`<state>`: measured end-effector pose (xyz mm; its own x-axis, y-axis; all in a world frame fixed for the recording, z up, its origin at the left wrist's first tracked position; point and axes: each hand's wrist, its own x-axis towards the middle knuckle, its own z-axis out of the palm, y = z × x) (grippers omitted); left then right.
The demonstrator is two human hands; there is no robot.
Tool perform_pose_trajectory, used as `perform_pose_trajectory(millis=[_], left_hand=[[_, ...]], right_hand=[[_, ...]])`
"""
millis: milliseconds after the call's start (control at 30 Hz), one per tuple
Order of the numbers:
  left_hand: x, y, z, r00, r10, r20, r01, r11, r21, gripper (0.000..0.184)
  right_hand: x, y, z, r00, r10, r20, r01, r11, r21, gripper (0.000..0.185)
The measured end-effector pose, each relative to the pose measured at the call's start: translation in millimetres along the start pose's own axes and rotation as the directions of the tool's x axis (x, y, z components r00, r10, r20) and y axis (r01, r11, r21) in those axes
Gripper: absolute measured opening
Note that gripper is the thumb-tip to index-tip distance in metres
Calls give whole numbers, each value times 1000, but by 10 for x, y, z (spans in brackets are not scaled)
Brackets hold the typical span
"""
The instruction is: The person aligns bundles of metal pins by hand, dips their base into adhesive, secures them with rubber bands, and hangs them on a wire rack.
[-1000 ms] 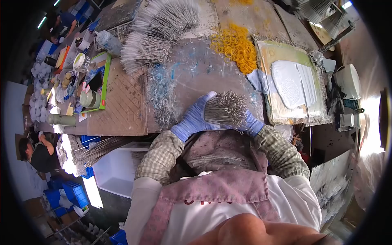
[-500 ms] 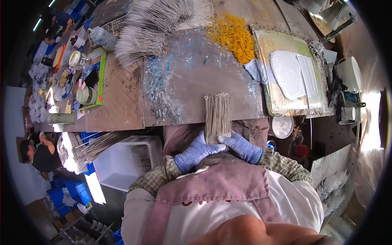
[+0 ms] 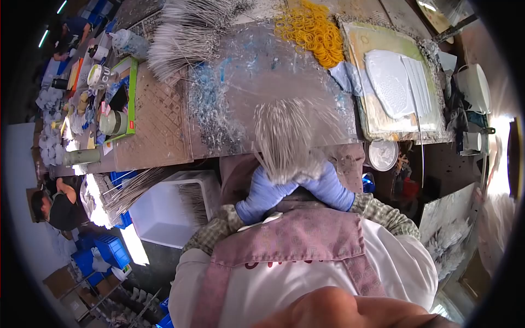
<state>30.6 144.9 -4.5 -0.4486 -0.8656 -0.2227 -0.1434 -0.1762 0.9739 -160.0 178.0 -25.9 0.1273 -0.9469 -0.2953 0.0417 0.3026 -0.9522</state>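
Both hands wear blue gloves and meet in front of the apron, at the table's near edge. My left hand (image 3: 265, 194) is closed round the lower left side of a bundle of thin metal wires (image 3: 284, 136). On the bundle's lower right side, my right hand (image 3: 330, 186) is closed as well. The wires fan out away from me over the worktable (image 3: 235, 93), their far ends spread and smeared by motion. Fingertips are partly hidden behind the wires.
More wires (image 3: 188, 38) lie at the back left, with yellow rubber bands (image 3: 314, 33) right of them. A tray with white paste (image 3: 388, 82) stands right. A white bin (image 3: 175, 210) sits below the table's left. A co-worker (image 3: 57, 205) is far left.
The bundle went from lying between my hands at the table edge to upright and narrow, then fanned out. My hands came down toward the apron and now grip its near end.
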Motion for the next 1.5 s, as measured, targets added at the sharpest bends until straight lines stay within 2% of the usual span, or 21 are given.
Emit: perform_pose_trajectory(millis=[33,67,100,167,200,233,400,500,533,633,700,767,833,967,1033,1167,1267,1367,1400,1433,1500], left_hand=[[81,-247,9,966,-259,20,247,893,-375,54],[127,-244,26,922,-379,80,357,752,-555,45],[154,-235,-4,925,-372,77,350,758,-551,45],[159,-240,-24,923,-383,48,365,827,-428,44],[171,-159,-85,868,-483,117,477,743,-469,44],[181,-111,-110,857,-508,81,481,736,-476,40],[237,-219,-124,885,-454,101,453,793,-408,37],[183,-185,-232,874,-481,74,479,822,-308,41],[154,-179,-192,892,-448,70,434,801,-412,43],[176,-272,-102,939,-331,90,313,721,-619,45],[155,-297,-95,930,-362,62,324,728,-605,41],[116,-331,-184,911,-388,138,408,801,-438,36],[72,-186,-328,922,-355,157,386,793,-472,32],[-163,-68,-926,918,-370,140,395,838,-376,35],[-256,-61,-1102,904,-421,76,411,806,-427,34],[-20,187,-523,893,-419,164,433,700,-568,43],[170,6,-96,894,-263,362,430,725,-537,54],[59,319,-46,928,-289,234,372,752,-544,67],[1,254,-17,982,-116,149,160,931,-329,73],[-56,173,25,997,69,36,-61,979,-193,73],[-43,101,69,999,36,1,-36,997,-69,68]], right_hand=[[121,-35,-19,997,77,-5,-76,994,81,66],[176,-102,-46,961,268,65,-276,927,253,56],[205,-76,-56,964,259,65,-267,930,253,56],[189,41,-118,998,42,-50,-41,999,31,51],[163,-162,-202,959,281,40,-283,951,123,51],[167,-145,-252,954,299,33,-301,942,151,49],[220,-73,18,988,145,-54,-127,961,246,43],[178,-97,-115,963,233,136,-268,883,386,43],[192,-131,-77,962,235,139,-271,881,387,43],[238,-191,41,961,258,102,-278,891,359,41],[251,-130,14,956,273,110,-294,908,299,40],[199,-201,-61,954,280,103,-298,917,264,38],[148,-267,-268,955,282,96,-297,927,229,36],[-2,-525,-1061,987,160,27,-157,984,-85,42],[-80,-740,-1371,927,375,-4,-375,925,-61,49],[58,-571,-607,963,235,130,-257,949,181,52],[155,-541,-63,917,275,289,-353,897,267,70],[88,-525,80,970,209,123,-238,916,322,86],[14,-499,47,994,-19,103,0,983,184,87],[-61,-481,17,963,-245,114,242,969,44,88],[-6,-293,3,965,-230,128,224,973,60,84]])
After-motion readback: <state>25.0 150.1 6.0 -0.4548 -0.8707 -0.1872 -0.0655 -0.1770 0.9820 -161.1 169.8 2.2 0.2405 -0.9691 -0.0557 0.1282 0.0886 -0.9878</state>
